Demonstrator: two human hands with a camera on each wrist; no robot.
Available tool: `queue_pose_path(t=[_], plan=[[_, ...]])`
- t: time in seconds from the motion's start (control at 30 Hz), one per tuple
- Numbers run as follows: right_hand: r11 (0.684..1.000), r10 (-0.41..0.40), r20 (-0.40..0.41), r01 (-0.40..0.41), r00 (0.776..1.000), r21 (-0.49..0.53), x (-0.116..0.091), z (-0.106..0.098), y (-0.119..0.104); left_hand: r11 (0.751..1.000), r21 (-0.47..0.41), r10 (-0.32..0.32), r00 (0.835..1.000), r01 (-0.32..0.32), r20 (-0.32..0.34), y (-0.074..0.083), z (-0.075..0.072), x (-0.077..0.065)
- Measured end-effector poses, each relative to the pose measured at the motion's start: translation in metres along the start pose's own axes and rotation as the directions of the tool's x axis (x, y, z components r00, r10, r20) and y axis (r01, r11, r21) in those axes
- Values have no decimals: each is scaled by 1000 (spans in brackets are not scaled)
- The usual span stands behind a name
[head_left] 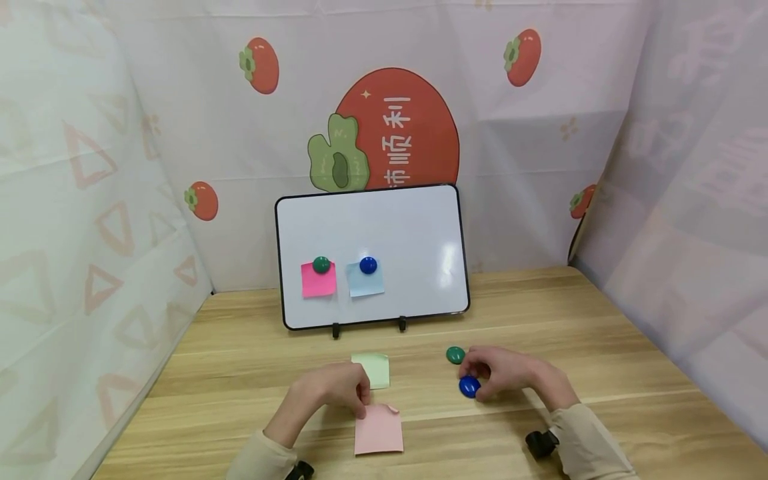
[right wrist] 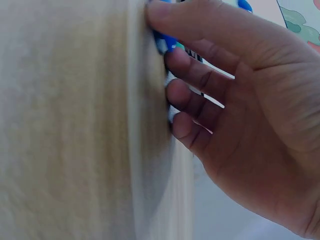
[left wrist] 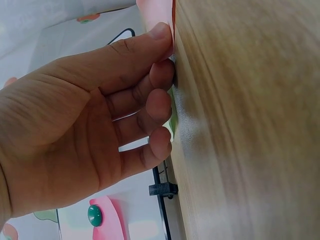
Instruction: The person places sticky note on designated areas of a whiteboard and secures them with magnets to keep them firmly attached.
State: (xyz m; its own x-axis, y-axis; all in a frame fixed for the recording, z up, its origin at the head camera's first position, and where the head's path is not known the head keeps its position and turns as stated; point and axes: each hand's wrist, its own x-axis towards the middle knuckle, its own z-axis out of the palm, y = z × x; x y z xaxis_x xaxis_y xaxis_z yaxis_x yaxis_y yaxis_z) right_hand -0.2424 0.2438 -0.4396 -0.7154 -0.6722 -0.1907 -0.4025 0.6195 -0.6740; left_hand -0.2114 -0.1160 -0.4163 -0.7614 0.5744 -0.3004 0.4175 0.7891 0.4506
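The near note (head_left: 379, 437) is pale pink, the farther note (head_left: 377, 375) pale green; on the right, the near disc (head_left: 469, 387) is blue, the far disc (head_left: 455, 355) green. The board (head_left: 414, 253) is white, rimmed black; the backdrop (head_left: 432, 40) white, printed with red fruit (head_left: 263, 65).

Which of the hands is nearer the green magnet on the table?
Right. The right hand is close beside the green magnet, gripping the blue magnet; the left hand is farther to the left, holding the pale pink note.
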Motion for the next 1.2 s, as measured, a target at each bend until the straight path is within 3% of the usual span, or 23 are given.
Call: queue_pose_path(t=[0.53, 0.83, 1.2], plan=[[1000, -2, -46, 3, 999, 31, 0, 1, -5, 999, 16, 35, 999, -35, 6, 0, -1, 0], [1000, -6, -57, 8, 998, 27, -1, 2, -1, 996, -35, 88, 996, -87, 21, -2, -3, 3], [1000, -7, -64, 9, 998, 29, 1, 2, -1, 995, -59, 79, 996, -77, 32, -3, -2, 5]])
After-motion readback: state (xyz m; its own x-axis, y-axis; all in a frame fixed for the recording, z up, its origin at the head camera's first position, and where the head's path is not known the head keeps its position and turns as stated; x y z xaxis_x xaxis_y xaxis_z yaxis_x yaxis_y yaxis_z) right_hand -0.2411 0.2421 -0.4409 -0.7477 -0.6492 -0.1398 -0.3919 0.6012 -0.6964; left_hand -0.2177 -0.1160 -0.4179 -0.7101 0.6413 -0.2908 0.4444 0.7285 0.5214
